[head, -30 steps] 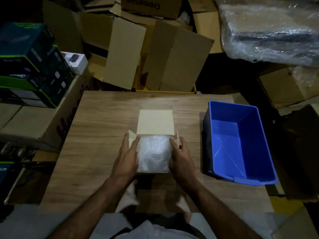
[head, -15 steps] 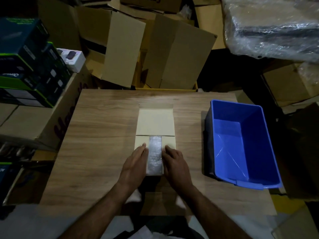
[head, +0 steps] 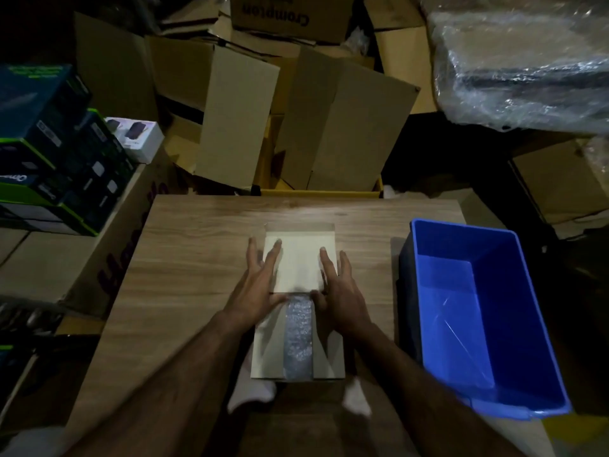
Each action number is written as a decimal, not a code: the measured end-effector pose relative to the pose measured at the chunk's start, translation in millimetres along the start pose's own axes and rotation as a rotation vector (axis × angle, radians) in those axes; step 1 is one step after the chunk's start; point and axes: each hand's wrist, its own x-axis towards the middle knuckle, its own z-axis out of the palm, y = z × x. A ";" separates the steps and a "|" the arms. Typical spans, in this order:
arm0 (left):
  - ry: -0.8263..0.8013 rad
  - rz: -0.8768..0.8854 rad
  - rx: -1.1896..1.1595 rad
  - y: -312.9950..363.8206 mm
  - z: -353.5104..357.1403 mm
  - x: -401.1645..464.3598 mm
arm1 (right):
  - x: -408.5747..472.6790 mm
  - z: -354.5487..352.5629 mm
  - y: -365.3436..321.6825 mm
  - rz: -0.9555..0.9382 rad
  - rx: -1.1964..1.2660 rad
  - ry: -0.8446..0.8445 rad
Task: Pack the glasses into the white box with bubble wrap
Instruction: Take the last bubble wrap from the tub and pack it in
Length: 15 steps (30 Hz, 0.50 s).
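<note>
1. White box [head: 298, 338] on wooden worktop [head: 197, 258], side flaps folded in, strip of bubble wrap [head: 298, 338] showing between.
2. Left hand [head: 255, 286] and right hand [head: 339, 291], fingers straight, resting flat on open lid [head: 300, 265].
3. Blue bin [head: 487, 318] just right.

Far beyond my hands, at the top of the heap, a brown cardboard box [head: 290, 18] carries the word "Crompton" in dark letters, upside down from where I stand. Off to my left hand's side, the big carton [head: 108, 258] beside the desk has large dark lettering down its flank, too dim and cut off to read. The stacked dark boxes with green edges [head: 49, 143] above it bear small white print, which I cannot make out either.
</note>
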 end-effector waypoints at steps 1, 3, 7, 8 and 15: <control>0.020 -0.025 0.001 5.4 -5.1 5.6 | 3.9 -3.5 -3.1 -0.011 -0.032 0.005; 0.059 -0.071 -0.003 15.9 -16.0 14.7 | 7.7 -8.8 -9.9 -0.048 -0.091 0.021; 0.146 -0.054 -0.026 26.7 -38.4 21.1 | 7.1 -17.5 -26.3 -0.127 -0.178 0.119; 0.167 -0.030 -0.027 29.2 -43.4 19.8 | 6.7 -21.4 -31.7 -0.135 -0.168 0.150; 0.236 0.108 -0.014 37.4 -60.1 -32.7 | -22.0 -54.8 -65.0 -0.145 -0.177 0.277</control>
